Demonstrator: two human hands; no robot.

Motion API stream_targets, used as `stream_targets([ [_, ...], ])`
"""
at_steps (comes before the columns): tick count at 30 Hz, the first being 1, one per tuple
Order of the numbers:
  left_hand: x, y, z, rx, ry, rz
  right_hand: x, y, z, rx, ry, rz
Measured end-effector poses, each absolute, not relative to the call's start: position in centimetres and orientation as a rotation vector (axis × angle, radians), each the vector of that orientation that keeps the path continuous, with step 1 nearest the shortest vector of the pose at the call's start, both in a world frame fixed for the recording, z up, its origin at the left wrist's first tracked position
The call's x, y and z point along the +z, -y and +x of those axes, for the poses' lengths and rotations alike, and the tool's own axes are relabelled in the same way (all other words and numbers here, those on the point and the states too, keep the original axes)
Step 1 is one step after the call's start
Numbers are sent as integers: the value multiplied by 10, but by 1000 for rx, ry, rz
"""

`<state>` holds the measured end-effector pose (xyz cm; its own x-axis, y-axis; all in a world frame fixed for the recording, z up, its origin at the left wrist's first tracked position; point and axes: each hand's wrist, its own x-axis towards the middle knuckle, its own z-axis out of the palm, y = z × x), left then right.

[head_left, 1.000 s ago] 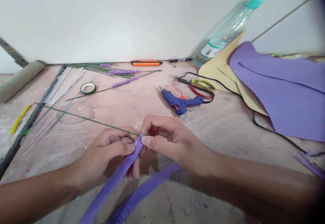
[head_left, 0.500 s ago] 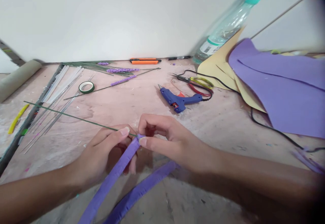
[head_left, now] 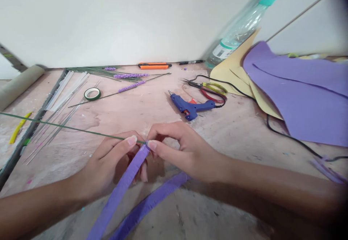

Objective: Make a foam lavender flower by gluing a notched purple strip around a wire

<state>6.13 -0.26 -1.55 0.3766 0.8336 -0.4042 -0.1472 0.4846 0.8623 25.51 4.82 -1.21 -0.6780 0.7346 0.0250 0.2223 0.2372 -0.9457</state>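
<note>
Between the thumb and fingers of my left hand [head_left: 116, 153] is a thin green stem wire [head_left: 81, 129], which runs out to the left edge of the view. My right hand [head_left: 185, 149] pinches the wire's other end, where a purple fringed foam strip [head_left: 119, 194] meets it. From that joint the strip hangs down toward me past the bottom edge. Another stretch of purple strip [head_left: 154, 198] lies below my right hand; whether it is the same piece I cannot tell. My fingertips hide most of the joint.
Beyond my hands lie a blue glue gun [head_left: 190, 106], scissors [head_left: 209, 87], green tape [head_left: 92, 93], an orange cutter [head_left: 154, 66] and finished purple flower stems [head_left: 132, 86]. Bare wires and white glue sticks [head_left: 61, 91] are at left. Purple foam sheets [head_left: 299, 95] and a bottle [head_left: 233, 37] stand right.
The green wire's free end has swung further left, out of view. Both hands stay close together at the joint, and the strip end looks turned a little around the wire.
</note>
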Motion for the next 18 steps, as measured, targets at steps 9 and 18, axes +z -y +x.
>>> stream_targets([
  [9, -18, 4, 61, 720, -977, 773, -11, -45, 253, 1305, 2021, -827],
  [18, -17, 3, 62, 702, -1004, 743, -11, -45, 254, 1339, 2021, -780],
])
